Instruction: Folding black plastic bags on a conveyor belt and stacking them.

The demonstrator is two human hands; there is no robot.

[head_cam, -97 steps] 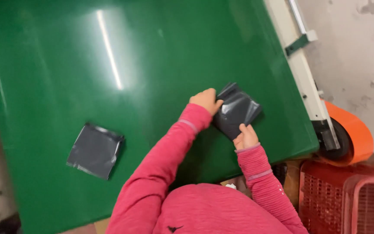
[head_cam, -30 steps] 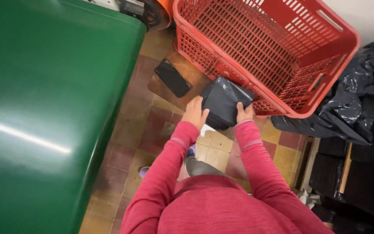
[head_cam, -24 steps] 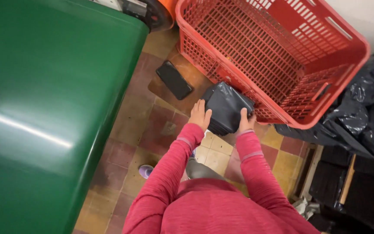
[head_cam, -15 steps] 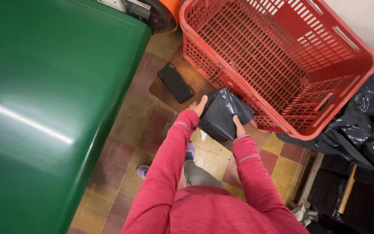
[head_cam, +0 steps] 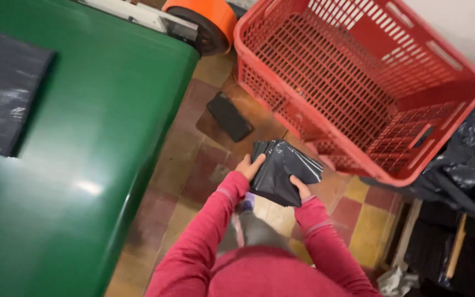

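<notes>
**Two hands, one dark packet, beside a red crate**

Two bare hands hold a folded dark plastic packet (head_cam: 282, 171) above a tiled floor (head_cam: 193, 165), seen from the person's own head camera. The left hand (head_cam: 248, 166) lies along the packet's near-left edge, fingers stretched flat against it; the right hand (head_cam: 300, 188) grips the lower right corner, thumb on top, the other fingers hidden beneath. Both hands are closed on the packet rather than open, and neither is plainly nearer to it than the other. The packet's long axis runs from lower left to upper right, its far end pointing toward the red plastic crate (head_cam: 441, 137), which stands tilted just beyond and to the right; packet and crate rim look near but apart. A small dark flat object (head_cam: 229, 116) lies on the tiles ahead of the left hand. To the left, a green table (head_cam: 83, 137) carries another dark sheet (head_cam: 4, 93). Black plastic bags (head_cam: 468, 165) are heaped behind the crate.
</notes>
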